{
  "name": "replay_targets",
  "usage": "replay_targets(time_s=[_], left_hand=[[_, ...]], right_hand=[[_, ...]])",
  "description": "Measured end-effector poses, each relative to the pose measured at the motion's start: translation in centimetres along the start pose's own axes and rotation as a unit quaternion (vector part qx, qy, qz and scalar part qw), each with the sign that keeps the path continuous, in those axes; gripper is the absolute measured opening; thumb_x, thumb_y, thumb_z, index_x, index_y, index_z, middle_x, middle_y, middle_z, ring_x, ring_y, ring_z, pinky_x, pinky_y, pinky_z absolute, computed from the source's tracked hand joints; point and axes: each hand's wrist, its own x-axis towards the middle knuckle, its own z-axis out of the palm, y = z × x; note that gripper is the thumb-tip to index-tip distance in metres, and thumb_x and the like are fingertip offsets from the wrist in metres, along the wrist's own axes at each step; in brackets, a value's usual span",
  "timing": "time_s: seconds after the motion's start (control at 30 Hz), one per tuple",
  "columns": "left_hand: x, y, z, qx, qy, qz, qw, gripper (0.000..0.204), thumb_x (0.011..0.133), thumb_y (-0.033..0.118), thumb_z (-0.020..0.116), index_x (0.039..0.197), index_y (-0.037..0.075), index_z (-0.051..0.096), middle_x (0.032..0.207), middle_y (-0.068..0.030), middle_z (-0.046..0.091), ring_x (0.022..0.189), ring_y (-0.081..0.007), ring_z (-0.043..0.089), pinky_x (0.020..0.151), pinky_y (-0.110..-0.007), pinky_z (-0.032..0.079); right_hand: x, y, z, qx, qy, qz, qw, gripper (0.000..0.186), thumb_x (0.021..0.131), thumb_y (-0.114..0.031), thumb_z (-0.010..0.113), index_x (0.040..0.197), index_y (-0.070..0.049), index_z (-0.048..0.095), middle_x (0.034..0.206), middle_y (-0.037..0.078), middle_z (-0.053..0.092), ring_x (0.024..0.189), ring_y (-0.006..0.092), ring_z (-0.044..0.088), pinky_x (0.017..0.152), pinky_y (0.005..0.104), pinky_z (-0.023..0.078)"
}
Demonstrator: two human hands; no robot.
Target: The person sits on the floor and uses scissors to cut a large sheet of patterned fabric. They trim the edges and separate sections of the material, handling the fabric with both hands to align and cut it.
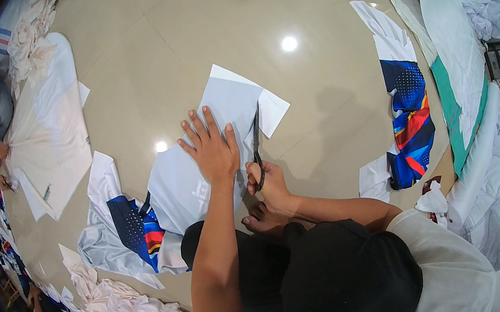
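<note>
A pale white fabric piece (pixel 174 171) lies on the floor in front of me, its back side facing up. My left hand (pixel 215 151) rests flat on it with the fingers spread. In my right hand (pixel 274 187) is a pair of black scissors (pixel 256 149), its blades pointing away from me at the fabric's right edge. A white corner flap (pixel 273 109) sticks out just right of the blade tips. Blue, red and dotted printed fabric (pixel 135 229) shows at the lower left of the piece, in crumpled folds.
Printed blue and red fabric (pixel 411 120) with white ends lies on the tiled floor (pixel 202 24) to my right. White cloth rolls (pixel 498 169) and green-edged cloth (pixel 449 113) line the right side. Pale cloth (pixel 51 137) and other people's hands (pixel 1 152) are at left.
</note>
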Motion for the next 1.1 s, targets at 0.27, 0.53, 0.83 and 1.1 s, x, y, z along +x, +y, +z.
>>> replay_targets(time_s=[0.27, 0.53, 0.83, 1.1], left_hand=[[0.0, 0.0, 0.1, 0.004, -0.001, -0.001, 1.000, 0.071, 0.110, 0.050, 0.041, 0.171, 0.017, 0.027, 0.178, -0.0156, 0.018, 0.164, -0.0437, 0.010, 0.128, -0.067, 0.003], [0.0, -0.1, 0.2, 0.008, -0.005, 0.000, 1.000, 0.070, 0.111, 0.049, 0.040, 0.171, 0.017, 0.027, 0.178, -0.0155, 0.018, 0.164, -0.0436, 0.010, 0.128, -0.067, 0.004], [0.0, -0.1, 0.2, 0.003, -0.004, -0.001, 1.000, 0.069, 0.111, 0.048, 0.040, 0.171, 0.017, 0.027, 0.178, -0.0154, 0.018, 0.163, -0.0439, 0.010, 0.128, -0.068, 0.004], [0.1, -0.2, 0.2, 0.007, 0.000, -0.002, 1.000, 0.069, 0.110, 0.047, 0.042, 0.171, 0.016, 0.029, 0.178, -0.0156, 0.020, 0.163, -0.0439, 0.012, 0.128, -0.068, 0.005]], right_hand=[[0.7, -0.2, 0.9, 0.026, 0.008, 0.005, 1.000, 0.025, 0.095, -0.022, 0.075, 0.086, -0.004, 0.059, 0.069, 0.002, 0.056, 0.054, 0.0144, 0.055, 0.050, 0.0284, 0.044], [0.8, 0.0, 1.2, 0.028, 0.009, 0.000, 1.000, 0.027, 0.096, -0.023, 0.075, 0.087, -0.003, 0.059, 0.069, 0.003, 0.056, 0.054, 0.0136, 0.056, 0.050, 0.0287, 0.045], [0.8, 0.1, 1.6, 0.046, 0.001, 0.000, 0.999, 0.026, 0.096, -0.024, 0.075, 0.089, -0.004, 0.060, 0.070, 0.002, 0.057, 0.056, 0.0135, 0.056, 0.052, 0.0282, 0.046], [1.2, 0.2, 1.9, 0.066, -0.003, -0.012, 0.998, 0.027, 0.097, -0.024, 0.074, 0.089, -0.002, 0.060, 0.071, 0.003, 0.058, 0.056, 0.0146, 0.056, 0.052, 0.0298, 0.045]])
